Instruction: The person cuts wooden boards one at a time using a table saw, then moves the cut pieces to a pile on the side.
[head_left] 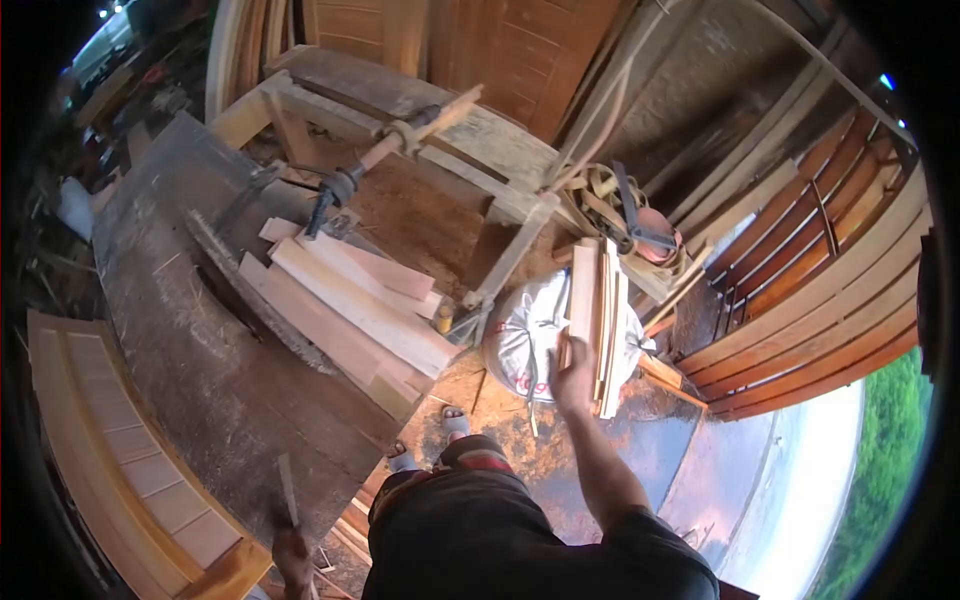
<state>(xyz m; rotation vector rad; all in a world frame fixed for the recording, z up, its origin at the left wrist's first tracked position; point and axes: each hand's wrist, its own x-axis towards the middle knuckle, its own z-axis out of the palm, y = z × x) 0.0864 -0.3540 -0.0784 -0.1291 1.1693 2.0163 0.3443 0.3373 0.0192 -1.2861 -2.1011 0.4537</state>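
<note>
My right hand (pixel 574 378) is wrapped around a bundle of thin wooden strips (pixel 584 290), which stands in front of a tied white sack (pixel 530 325). At the lower left, my left hand (pixel 291 560) is closed around a narrow, pale strip of wood (pixel 289 485) that points up over the dark workbench (pixel 330 440). Several flat boards (pixel 355 295) lie overlapping on the bench's right side, between my two hands. Beside them runs a long, rough-edged strip (pixel 260 290) next to a dark slot in the bench top.
A wooden frame (pixel 520 215) holding a shaft (pixel 375 155) adjoins the bench. Panelled wood (pixel 140 450) leans at the left. Slatted wooden panels (pixel 800 320) stand at the right. Coiled straps (pixel 600 200) lie behind the sack, and sawdust (pixel 500 430) covers the floor near my feet.
</note>
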